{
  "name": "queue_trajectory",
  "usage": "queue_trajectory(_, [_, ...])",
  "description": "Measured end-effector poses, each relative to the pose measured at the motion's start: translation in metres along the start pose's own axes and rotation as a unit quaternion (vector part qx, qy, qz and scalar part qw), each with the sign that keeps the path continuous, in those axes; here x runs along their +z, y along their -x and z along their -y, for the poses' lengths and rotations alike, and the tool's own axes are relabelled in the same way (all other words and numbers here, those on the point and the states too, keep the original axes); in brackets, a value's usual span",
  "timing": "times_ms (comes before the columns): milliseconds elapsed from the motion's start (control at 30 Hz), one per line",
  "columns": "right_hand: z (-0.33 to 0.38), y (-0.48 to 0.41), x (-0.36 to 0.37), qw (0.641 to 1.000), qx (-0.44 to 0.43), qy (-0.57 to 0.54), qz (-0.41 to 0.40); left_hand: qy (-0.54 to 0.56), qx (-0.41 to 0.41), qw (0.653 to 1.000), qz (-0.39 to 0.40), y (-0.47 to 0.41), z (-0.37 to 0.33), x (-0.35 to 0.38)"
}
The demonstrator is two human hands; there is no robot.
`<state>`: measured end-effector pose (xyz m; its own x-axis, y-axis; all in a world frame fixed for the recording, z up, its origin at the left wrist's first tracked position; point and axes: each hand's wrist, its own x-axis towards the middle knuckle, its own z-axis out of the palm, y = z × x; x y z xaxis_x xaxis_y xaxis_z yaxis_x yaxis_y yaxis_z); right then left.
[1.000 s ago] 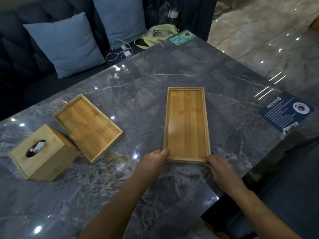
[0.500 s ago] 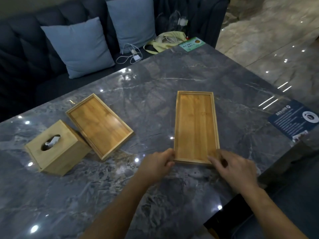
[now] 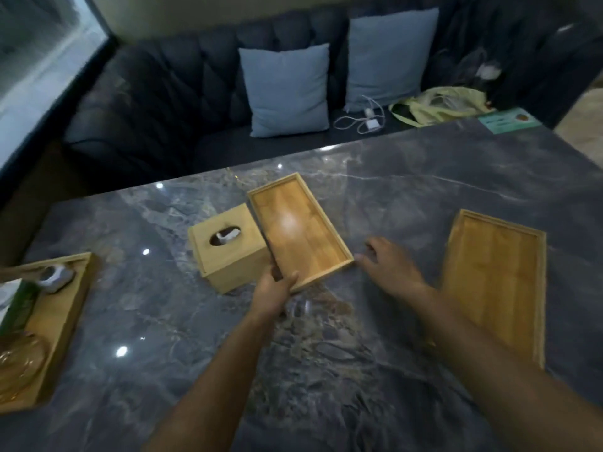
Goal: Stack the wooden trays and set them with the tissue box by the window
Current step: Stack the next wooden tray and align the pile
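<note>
Two empty wooden trays lie on the dark marble table. My left hand grips the near corner of the left tray, thumb over its rim. This tray leans against a wooden tissue box with a tissue poking from its oval slot. My right hand hovers open just right of that tray's near right corner, fingertips close to it. The other tray lies flat at the right, partly behind my right forearm. The window shows at the far left.
A third wooden tray at the left edge holds a glass dish and small items. Behind the table stands a dark sofa with two blue cushions, a white charger cable and a yellow bag. A green card lies at the table's far right corner.
Both hands have left the right tray and moved left. My left hand has taken hold of the left tray's corner. The view has swung left, bringing the window and third tray into sight.
</note>
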<state>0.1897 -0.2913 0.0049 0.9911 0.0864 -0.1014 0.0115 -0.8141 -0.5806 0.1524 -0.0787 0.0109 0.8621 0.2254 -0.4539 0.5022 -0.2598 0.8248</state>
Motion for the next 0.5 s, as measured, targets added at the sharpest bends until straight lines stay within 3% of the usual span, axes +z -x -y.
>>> queue_trajectory(200, [0.023,-0.039,0.04,0.978,0.099,-0.162,0.084,0.237,-0.136,0.959,0.08,-0.005,-0.003,0.007])
queue_trajectory(300, [0.028,-0.041,0.056,0.959,0.148,-0.216,0.106,0.215,-0.167,0.961,0.058,-0.008,-0.012,0.021])
queue_trajectory(400, [0.03,-0.044,0.059,0.936,0.187,-0.296,0.043,0.257,-0.185,0.949,0.003,-0.015,-0.023,0.027])
queue_trajectory(500, [0.016,-0.051,0.047,0.941,0.229,-0.248,-0.007,0.288,-0.245,0.926,0.008,-0.013,-0.029,0.017])
